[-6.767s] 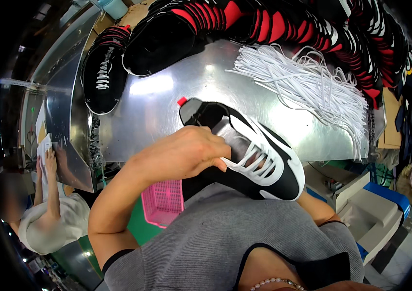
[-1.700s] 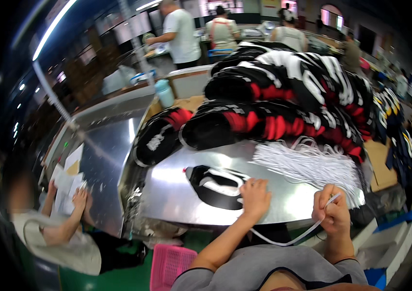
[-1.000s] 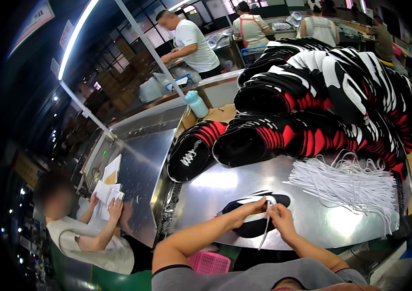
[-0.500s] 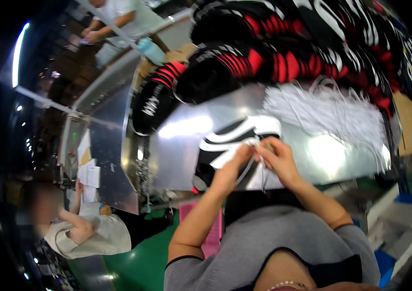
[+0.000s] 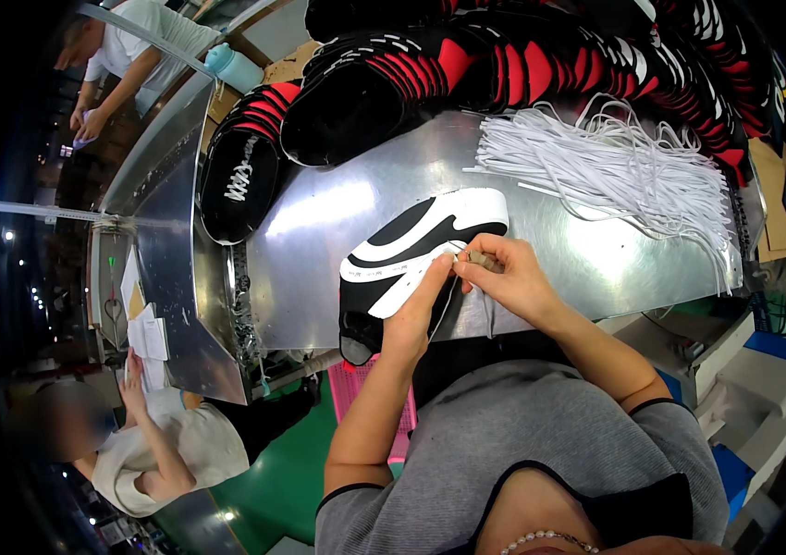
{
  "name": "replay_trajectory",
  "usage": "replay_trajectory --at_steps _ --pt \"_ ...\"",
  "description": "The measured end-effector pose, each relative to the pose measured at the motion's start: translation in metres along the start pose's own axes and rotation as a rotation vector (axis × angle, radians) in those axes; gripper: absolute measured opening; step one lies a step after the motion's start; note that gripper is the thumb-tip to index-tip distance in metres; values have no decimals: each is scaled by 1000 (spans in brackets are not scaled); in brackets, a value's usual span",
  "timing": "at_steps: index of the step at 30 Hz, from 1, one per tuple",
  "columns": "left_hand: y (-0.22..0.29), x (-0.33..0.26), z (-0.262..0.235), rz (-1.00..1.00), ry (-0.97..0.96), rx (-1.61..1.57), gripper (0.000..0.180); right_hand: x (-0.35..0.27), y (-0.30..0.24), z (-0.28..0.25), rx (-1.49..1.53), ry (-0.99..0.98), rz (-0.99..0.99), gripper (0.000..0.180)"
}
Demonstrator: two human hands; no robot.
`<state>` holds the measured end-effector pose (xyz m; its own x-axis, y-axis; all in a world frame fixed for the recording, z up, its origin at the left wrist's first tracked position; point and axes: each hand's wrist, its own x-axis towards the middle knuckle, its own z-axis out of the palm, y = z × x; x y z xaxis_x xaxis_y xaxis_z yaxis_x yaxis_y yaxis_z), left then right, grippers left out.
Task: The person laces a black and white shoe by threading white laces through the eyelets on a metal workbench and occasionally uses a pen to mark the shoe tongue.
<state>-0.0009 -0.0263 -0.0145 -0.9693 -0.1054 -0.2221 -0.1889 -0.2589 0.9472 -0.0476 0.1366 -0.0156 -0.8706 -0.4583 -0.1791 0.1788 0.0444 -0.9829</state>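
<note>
Shoe (image 5: 421,250) lies tilted at the near edge of the metal table (image 5: 310,277). Left hand (image 5: 419,294) is closed on its white edging; right hand (image 5: 509,277) has thumb and forefinger pinched together, apparently on a white lace (image 5: 490,319) that hangs below. Lacing judged partway: lace at the shoe, ends loose. Threaded holes cannot be counted behind the fingers. Comparison: far-left shoe (image 5: 238,190) shows zigzag lacing; loose lace pile (image 5: 606,171) lies right.

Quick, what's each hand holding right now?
Left hand: closed on the edge of the black-and-white shoe upper.
Right hand: closed, apparently pinching a white lace at that edge.
</note>
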Motion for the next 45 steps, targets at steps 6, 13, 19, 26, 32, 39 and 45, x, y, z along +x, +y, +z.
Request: replay_trajectory --at_steps 6,13,19,26,32,39,45 --pt "9 3 6 2 104 -61 18 -4 -7 -3 -86 -34 -136 19" --pt "14 4 10 -2 135 -54 20 -6 -12 -8 -195 23 -200 21" --pt "12 5 19 22 102 -20 24 -3 -14 -23 -268 4 -164 20" --pt "-19 -24 -15 48 -171 442 36 11 -10 -19 -453 -87 -234 14" --pt "-49 1 13 436 -13 472 28 18 -3 -25 -603 -49 -344 17" --pt "-32 -23 -18 174 -86 157 21 -28 -48 -24 -624 -98 -374 7" --pt "-31 -5 -15 178 -74 70 25 -30 -31 -11 -766 -8 -481 17"
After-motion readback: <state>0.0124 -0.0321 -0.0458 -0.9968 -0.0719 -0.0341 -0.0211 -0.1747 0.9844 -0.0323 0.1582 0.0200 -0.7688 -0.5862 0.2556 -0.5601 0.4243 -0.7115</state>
